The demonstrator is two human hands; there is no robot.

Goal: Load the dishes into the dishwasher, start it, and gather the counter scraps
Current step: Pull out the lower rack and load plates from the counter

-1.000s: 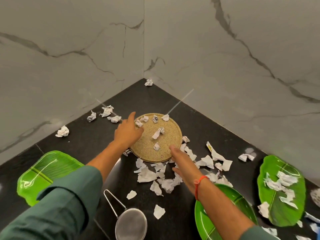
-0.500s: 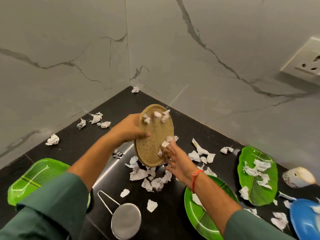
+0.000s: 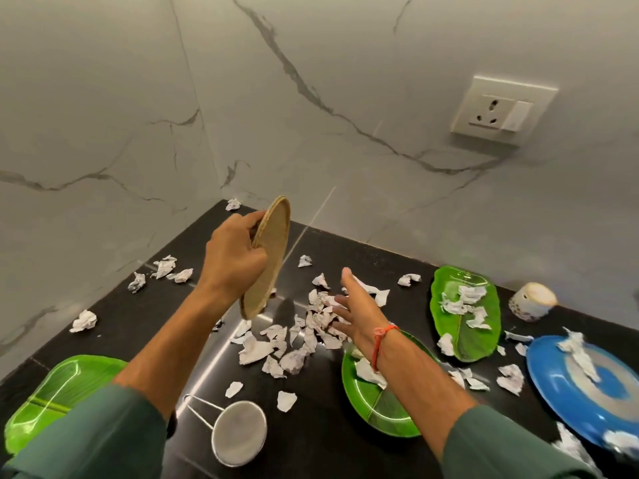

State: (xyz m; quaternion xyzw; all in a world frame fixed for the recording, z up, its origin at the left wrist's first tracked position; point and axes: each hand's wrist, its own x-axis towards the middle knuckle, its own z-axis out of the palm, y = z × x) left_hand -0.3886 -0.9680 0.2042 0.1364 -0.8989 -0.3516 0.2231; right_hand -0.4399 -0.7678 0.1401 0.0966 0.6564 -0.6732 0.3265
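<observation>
My left hand [image 3: 235, 257] grips a round woven tan plate [image 3: 271, 250] by its rim, holding it almost on edge above the black counter [image 3: 345, 250]. Nothing lies on the plate. Below it a heap of torn white paper scraps [image 3: 297, 337] covers the counter's middle. My right hand [image 3: 356, 309] hovers open over the right side of that heap, fingers spread, holding nothing. Three green leaf-shaped plates lie around: one at the left [image 3: 58, 392], one under my right forearm [image 3: 377, 406], one further right [image 3: 465, 316] with scraps on it.
A blue plate [image 3: 587, 385] with scraps sits at the right edge, a small white cup [image 3: 530, 300] behind it. A metal strainer [image 3: 238, 432] lies near the front. Loose scraps dot the left counter [image 3: 83, 320] and the corner [image 3: 233, 204]. Marble walls meet there; a wall socket [image 3: 501, 110] is on the right.
My left hand lifted the woven plate off the counter and tipped it on edge; the scraps that lay on it slid down onto the heap. My right hand let go of the plate and opened.
</observation>
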